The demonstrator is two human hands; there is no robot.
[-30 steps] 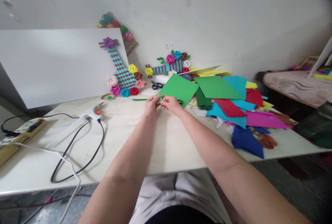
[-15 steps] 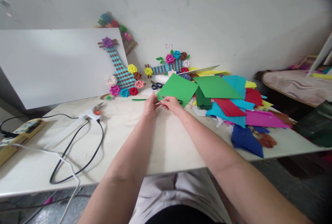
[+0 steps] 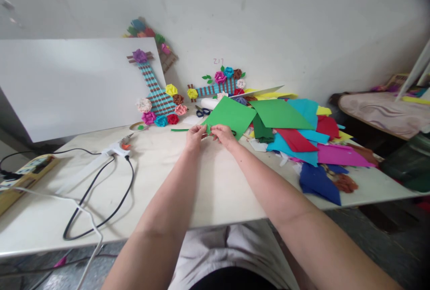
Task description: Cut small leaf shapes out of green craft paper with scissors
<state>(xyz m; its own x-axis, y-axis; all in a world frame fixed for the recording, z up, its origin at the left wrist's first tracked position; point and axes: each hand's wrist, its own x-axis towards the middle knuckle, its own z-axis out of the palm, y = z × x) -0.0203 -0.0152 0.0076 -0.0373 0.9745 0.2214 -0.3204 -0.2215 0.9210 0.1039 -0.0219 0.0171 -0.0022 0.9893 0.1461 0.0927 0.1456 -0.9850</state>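
Head view: both hands meet over the pale, smooth-topped counter (image 3: 161, 182), fingertips drawn together. The left hand (image 3: 195, 137) and the right hand (image 3: 222, 136) pinch a small green piece (image 3: 208, 128) between them; its exact outline is too small to make out. Just behind it lies a flat, four-cornered green sheet (image 3: 231, 113), matt and crisp-edged, and a thin dark green strip (image 3: 179, 130) runs out beside the left hand. To the right, a loose heap of bright pieces includes a creased blue piece (image 3: 317, 182) and a flat magenta one (image 3: 344, 154). Leaning at the back, a guitar-shaped panel (image 3: 155, 91) of turquoise and brown stripes carries folded, many-petalled flowers, among them a yellow flower (image 3: 171, 89).
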